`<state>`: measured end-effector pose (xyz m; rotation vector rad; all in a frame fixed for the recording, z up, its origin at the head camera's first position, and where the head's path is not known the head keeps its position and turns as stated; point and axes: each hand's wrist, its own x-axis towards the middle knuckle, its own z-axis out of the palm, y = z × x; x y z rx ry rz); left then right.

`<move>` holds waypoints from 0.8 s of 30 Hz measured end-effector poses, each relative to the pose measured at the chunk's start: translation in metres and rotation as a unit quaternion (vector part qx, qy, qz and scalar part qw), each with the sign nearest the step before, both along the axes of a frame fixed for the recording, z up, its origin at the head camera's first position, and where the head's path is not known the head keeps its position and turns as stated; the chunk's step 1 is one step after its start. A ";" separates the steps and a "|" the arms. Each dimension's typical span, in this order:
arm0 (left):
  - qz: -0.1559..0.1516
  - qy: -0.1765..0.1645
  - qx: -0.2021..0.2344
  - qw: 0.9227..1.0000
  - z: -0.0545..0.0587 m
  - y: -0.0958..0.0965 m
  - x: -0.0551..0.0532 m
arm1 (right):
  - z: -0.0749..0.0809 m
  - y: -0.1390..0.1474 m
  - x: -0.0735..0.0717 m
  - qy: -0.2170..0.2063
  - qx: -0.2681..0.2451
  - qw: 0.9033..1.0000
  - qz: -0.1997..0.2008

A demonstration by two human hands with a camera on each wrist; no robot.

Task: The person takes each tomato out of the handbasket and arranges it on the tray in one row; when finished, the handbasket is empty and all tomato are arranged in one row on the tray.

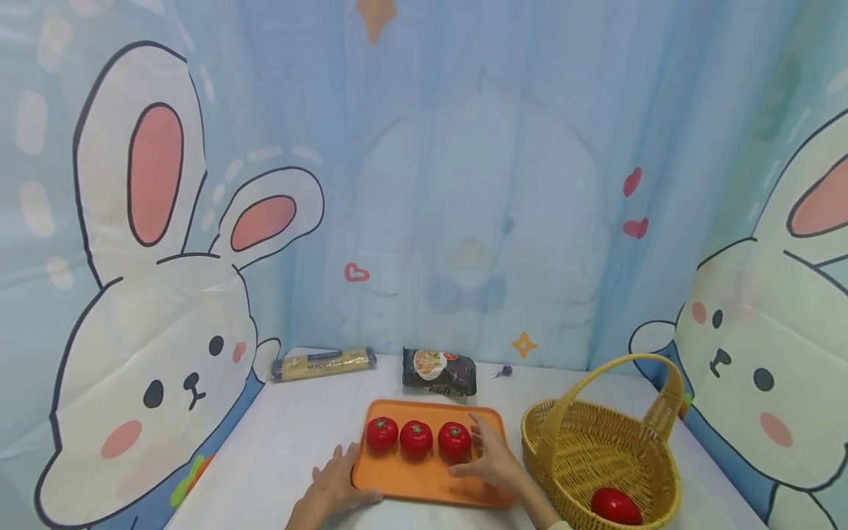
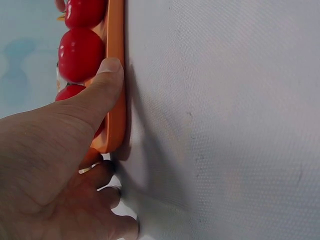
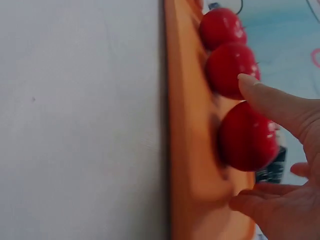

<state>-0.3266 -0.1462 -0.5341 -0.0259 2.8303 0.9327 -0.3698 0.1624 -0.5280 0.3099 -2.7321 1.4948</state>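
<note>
Three red tomatoes stand in a row on an orange tray [image 1: 424, 486]: a left tomato [image 1: 382, 434], a middle tomato [image 1: 416, 440] and a right tomato [image 1: 454, 440]. My right hand [image 1: 492, 458] is spread about the right tomato, thumb on the near side and fingers beyond it. In the right wrist view, its thumb overlaps the gap between the middle and right tomatoes. At the tray's near left corner is my left hand [image 1: 336, 482]. Its extended thumb [image 2: 102, 87] rests along the tray's front wall, while the other fingers spread beside the left end.
A yellow wicker basket [image 1: 530, 434] with a tall handle stands right of the tray, a shiny red rounded item [image 1: 616, 506] inside. Behind lie a spaghetti pack [image 1: 324, 364], a black food packet [image 1: 439, 372] and a small dark purple item [image 1: 506, 370]. A rabbit-print curtain [image 1: 424, 184] hangs behind the table.
</note>
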 end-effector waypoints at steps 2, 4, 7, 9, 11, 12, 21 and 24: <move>0.001 -0.001 -0.001 1.000 -0.002 0.000 0.000 | 0.012 0.007 0.010 -0.011 0.025 0.999 0.019; 0.002 -0.002 -0.002 1.000 -0.003 0.000 -0.001 | 0.028 0.017 0.021 -0.020 0.049 0.997 0.064; 0.002 -0.005 -0.001 1.000 -0.004 0.001 -0.001 | 0.053 0.040 0.035 -0.050 0.075 0.983 0.163; 0.002 -0.007 0.000 1.000 -0.004 0.000 -0.002 | 0.069 0.059 0.043 -0.083 0.059 0.965 0.242; 0.002 -0.012 -0.002 1.000 -0.006 0.000 -0.004 | 0.082 0.080 0.048 -0.120 0.029 0.943 0.308; 0.003 -0.013 -0.001 1.000 -0.007 0.000 -0.006 | 0.088 0.090 0.050 -0.142 0.007 0.931 0.336; 0.006 -0.014 -0.002 1.000 -0.028 -0.006 -0.021 | 0.111 0.172 0.049 -0.185 -0.086 0.894 0.400; 0.003 -0.005 0.010 1.000 -0.040 -0.010 -0.028 | 0.105 0.193 0.045 -0.198 -0.073 0.909 0.359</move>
